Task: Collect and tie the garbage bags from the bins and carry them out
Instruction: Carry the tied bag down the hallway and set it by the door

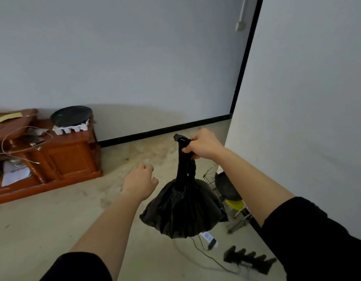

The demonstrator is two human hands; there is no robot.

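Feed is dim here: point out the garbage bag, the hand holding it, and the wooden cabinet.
garbage bag [183,207], head view: its bulging body.
right hand [204,144], head view: back of the hand, gripping the bag's neck.
wooden cabinet [68,157], head view: front panel.

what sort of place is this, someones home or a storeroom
Most likely a sparsely furnished room in a home: a bare dusty floor, plain pale walls with black skirting, and a low wooden cabinet with a dark pan on top. The right hand holds a black garbage bag.
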